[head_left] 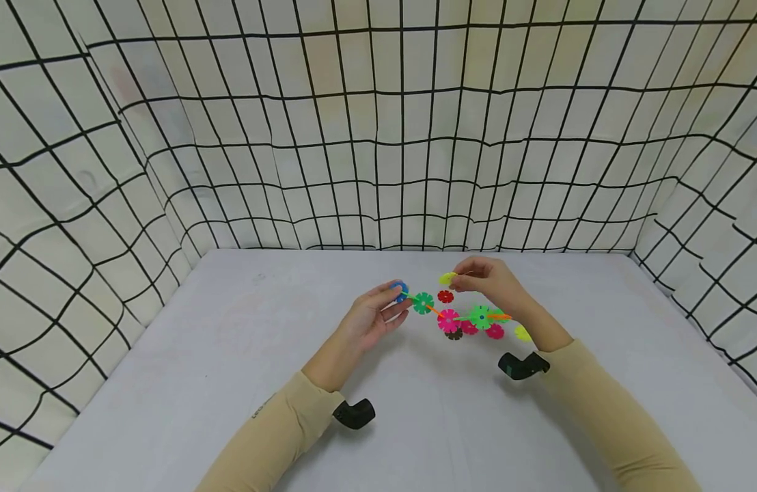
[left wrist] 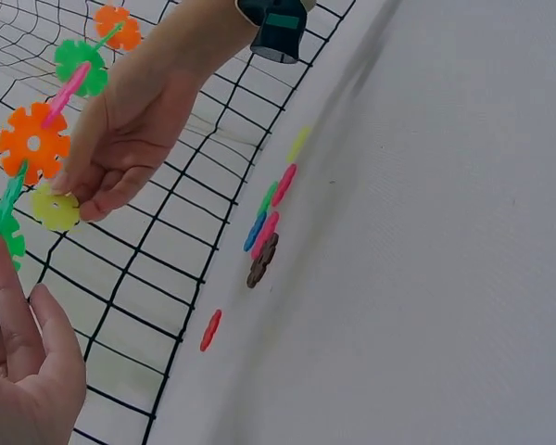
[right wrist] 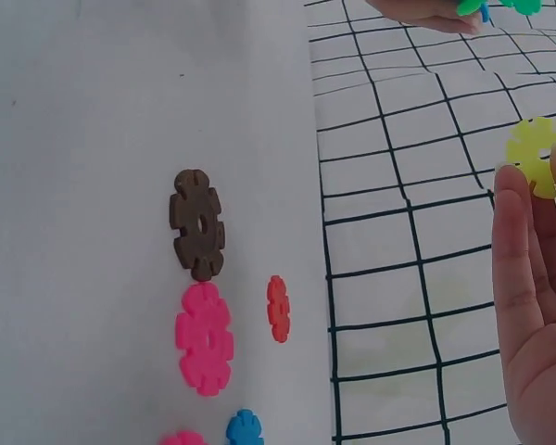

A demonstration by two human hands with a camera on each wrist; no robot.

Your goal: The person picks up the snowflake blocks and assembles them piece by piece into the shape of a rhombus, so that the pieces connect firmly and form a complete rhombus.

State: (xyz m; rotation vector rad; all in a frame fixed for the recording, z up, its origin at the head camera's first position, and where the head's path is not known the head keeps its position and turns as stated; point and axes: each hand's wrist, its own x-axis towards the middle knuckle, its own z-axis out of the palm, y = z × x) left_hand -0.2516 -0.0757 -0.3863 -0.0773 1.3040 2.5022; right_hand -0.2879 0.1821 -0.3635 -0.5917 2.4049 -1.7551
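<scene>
Two bare hands are raised over a white table (head_left: 169, 403); clock directions follow the head view. The left hand (head_left: 371, 321) pinches the blue end of a chain (head_left: 448, 316) of notched discs. The chain's long axis runs from that hand toward a little past 3 o'clock, held above the table. The right hand (head_left: 490, 281) pinches a yellow disc (head_left: 447, 279), thumb against fingers, at its 9 o'clock. That disc sits at 12 o'clock from the chain's middle, apart from it; the right hand is nearer the chain's free end. On the table lie a red disc (head_left: 445, 296) and a brown disc (head_left: 454, 335).
</scene>
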